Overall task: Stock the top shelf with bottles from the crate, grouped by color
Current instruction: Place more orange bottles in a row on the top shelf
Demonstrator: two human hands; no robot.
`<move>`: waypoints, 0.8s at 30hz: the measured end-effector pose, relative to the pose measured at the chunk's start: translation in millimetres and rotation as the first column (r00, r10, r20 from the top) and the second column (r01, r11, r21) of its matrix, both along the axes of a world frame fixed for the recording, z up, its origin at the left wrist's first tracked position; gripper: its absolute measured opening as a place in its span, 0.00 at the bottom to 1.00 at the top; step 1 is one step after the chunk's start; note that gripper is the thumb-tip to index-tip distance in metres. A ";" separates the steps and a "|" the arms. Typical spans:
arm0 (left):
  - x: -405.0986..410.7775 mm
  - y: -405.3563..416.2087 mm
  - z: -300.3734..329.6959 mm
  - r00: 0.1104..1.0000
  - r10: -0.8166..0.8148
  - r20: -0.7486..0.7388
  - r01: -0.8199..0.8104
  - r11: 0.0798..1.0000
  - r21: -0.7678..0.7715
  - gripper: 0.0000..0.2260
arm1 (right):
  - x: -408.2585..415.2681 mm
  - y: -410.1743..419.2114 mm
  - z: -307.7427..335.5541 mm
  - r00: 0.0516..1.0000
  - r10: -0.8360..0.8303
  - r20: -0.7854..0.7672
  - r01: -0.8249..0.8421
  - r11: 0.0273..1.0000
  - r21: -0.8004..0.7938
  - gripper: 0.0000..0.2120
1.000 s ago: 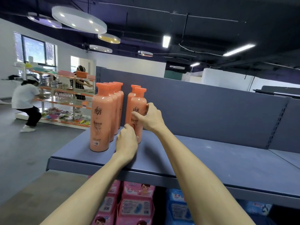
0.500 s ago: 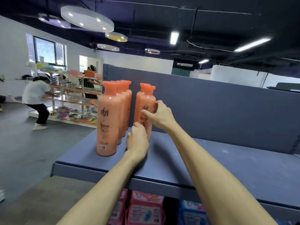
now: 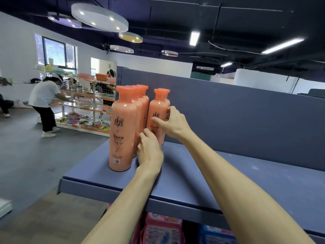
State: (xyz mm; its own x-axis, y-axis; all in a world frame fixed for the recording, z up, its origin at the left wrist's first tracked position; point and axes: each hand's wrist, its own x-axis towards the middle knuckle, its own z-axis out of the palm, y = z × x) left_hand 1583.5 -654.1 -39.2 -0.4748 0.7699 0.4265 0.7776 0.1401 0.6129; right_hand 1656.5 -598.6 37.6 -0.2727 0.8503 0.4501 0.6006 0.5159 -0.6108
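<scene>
Top shelf [image 3: 202, 175], blue-grey, with orange bottles standing upright at its left end in two rows running back toward the rear panel [image 3: 237, 110]. The left row is headed by the front bottle [image 3: 122, 131]; the right row is headed by the held bottle [image 3: 157, 115], with another close behind it. The right hand [image 3: 173, 123] grips the held bottle at mid-height, thumb across its label and fingers curled round its right side. The left hand [image 3: 149, 150] rests at the bottle's lower body, fingers curled and pressed together against it; whether they close round it cannot be told. Compared with the frame half a second earlier, both hands keep the same hold on the same bottle, which stays upright in the same place beside the left row; only the viewpoint has shifted. Below the shelf, pink packs [image 3: 161, 229] and blue packs [image 3: 216, 235]. In the background, a person in a white top [image 3: 44, 95] bends toward a distant shelving unit [image 3: 84, 103].
</scene>
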 end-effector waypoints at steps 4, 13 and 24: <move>0.0 2.8 -2.2 0.995 0.040 -0.092 -0.043 0.999 -0.023 0.23 | -2.6 0.0 -1.0 1.000 -0.002 -0.003 0.002 1.000 -0.009 0.24; 1.0 5.1 -3.6 0.988 0.036 -0.149 -0.045 0.998 -0.054 0.30 | -4.2 0.5 -2.3 1.000 -0.013 0.013 0.013 0.999 -0.030 0.25; 9.0 -21.9 -1.8 0.997 -0.070 -0.038 0.067 0.996 -0.065 0.35 | 1.2 -36.0 1.8 0.997 -0.040 0.059 0.049 0.986 -0.162 0.12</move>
